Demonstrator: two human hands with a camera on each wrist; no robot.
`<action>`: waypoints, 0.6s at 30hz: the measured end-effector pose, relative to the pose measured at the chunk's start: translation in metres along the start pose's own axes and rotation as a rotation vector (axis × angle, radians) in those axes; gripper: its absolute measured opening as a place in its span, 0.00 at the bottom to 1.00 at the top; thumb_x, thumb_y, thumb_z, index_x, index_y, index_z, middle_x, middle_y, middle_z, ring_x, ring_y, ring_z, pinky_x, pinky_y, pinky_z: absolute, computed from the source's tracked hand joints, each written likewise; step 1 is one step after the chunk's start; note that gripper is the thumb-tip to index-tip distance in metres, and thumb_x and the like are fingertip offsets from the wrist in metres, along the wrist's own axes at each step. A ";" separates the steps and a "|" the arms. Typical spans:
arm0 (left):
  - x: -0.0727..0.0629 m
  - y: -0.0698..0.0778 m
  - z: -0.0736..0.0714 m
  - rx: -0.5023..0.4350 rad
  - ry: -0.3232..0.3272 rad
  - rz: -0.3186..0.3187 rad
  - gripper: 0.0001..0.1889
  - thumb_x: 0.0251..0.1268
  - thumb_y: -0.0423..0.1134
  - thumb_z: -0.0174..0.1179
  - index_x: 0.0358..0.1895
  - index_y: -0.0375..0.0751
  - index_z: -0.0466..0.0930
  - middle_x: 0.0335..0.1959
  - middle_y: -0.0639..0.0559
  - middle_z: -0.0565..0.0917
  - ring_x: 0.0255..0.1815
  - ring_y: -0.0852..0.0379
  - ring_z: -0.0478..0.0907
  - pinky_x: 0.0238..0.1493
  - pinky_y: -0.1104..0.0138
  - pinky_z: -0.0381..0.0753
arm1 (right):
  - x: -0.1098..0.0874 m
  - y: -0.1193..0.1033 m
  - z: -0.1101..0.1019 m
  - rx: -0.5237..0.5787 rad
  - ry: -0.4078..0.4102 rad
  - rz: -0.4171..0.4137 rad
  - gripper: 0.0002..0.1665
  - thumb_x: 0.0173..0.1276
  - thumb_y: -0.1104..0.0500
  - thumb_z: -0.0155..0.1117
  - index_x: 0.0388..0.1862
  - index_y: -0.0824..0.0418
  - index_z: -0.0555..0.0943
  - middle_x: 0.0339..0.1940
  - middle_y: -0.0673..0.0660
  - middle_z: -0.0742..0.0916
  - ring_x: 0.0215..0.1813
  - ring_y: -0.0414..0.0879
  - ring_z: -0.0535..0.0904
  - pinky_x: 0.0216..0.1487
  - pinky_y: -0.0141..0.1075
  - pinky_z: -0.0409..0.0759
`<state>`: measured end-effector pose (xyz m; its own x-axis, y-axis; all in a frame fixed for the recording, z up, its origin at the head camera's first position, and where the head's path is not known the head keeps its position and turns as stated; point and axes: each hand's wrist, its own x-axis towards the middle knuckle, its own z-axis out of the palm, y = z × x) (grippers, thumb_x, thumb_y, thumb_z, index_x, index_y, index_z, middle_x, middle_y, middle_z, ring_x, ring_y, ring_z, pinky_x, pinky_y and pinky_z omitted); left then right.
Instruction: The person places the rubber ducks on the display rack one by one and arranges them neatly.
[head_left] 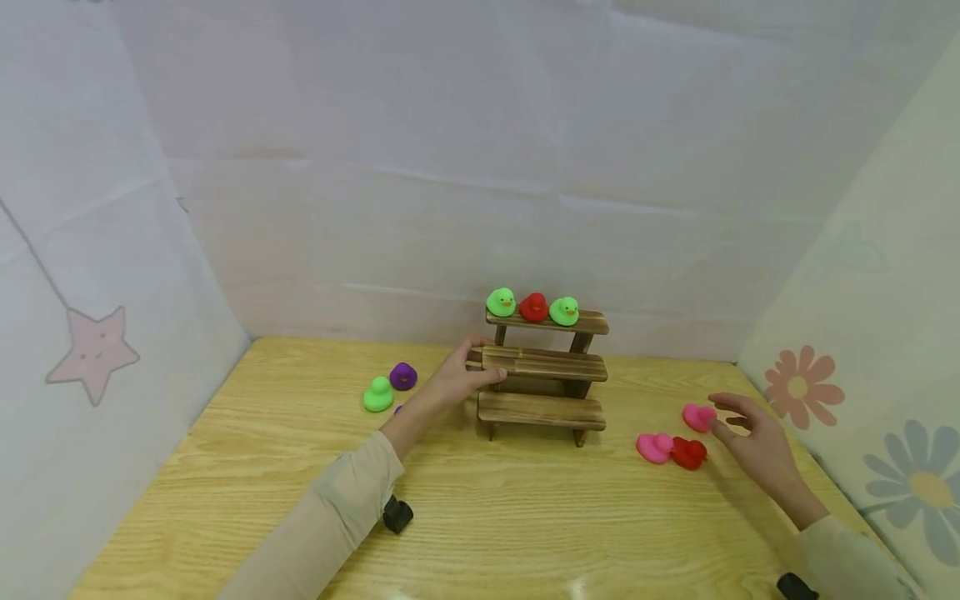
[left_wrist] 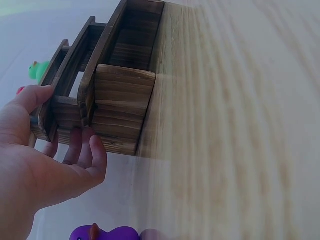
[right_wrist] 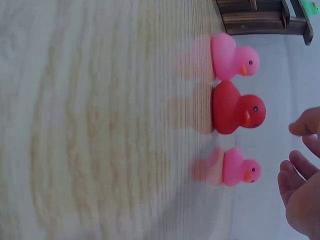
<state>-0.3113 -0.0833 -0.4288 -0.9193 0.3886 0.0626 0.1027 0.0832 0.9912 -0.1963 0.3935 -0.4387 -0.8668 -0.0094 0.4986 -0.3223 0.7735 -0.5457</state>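
Observation:
A small three-tier wooden stand (head_left: 542,411) is upright on the table. My left hand (head_left: 457,377) grips the left end of its middle shelf, thumb over the board and the other fingers curled round the side (left_wrist: 125,100). On the top shelf sit a green rubber duck (head_left: 501,302), a red duck (head_left: 534,307) and another green duck (head_left: 565,312). Over at the right, my right hand (head_left: 757,446) hovers with loosely bent fingers and holds nothing. Nearest to it are a pink duck (right_wrist: 240,167), a red duck (right_wrist: 235,108) and a second pink duck (right_wrist: 230,57).
Left of the stand, a green duck (head_left: 378,395) and a purple duck (head_left: 402,377) rest on the wooden table (head_left: 525,517). Another purple bit (head_left: 398,409) peeks out behind my left forearm. White cloth walls (head_left: 420,208) enclose the back and sides.

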 end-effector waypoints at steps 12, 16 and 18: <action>0.005 -0.007 -0.001 -0.011 0.006 0.012 0.40 0.62 0.45 0.73 0.75 0.45 0.63 0.59 0.37 0.73 0.53 0.42 0.77 0.59 0.43 0.75 | 0.006 0.030 0.000 0.071 -0.235 0.132 0.33 0.74 0.56 0.68 0.73 0.66 0.70 0.67 0.69 0.75 0.63 0.63 0.71 0.50 0.18 0.70; 0.006 -0.008 -0.001 -0.013 0.003 0.008 0.39 0.62 0.46 0.73 0.74 0.46 0.64 0.59 0.37 0.72 0.54 0.42 0.77 0.59 0.43 0.75 | 0.009 0.035 0.002 0.054 -0.276 0.104 0.33 0.73 0.58 0.68 0.72 0.68 0.70 0.64 0.70 0.76 0.61 0.63 0.72 0.52 0.22 0.71; 0.006 -0.008 -0.001 -0.009 0.004 0.007 0.39 0.62 0.46 0.73 0.74 0.47 0.64 0.59 0.38 0.72 0.53 0.43 0.77 0.58 0.44 0.75 | 0.010 0.038 0.003 0.037 -0.288 0.096 0.33 0.73 0.60 0.68 0.71 0.70 0.70 0.64 0.71 0.76 0.59 0.65 0.73 0.51 0.23 0.72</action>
<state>-0.3180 -0.0826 -0.4358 -0.9202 0.3852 0.0696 0.1053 0.0724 0.9918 -0.2188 0.4204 -0.4564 -0.9643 -0.1208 0.2355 -0.2431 0.7562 -0.6075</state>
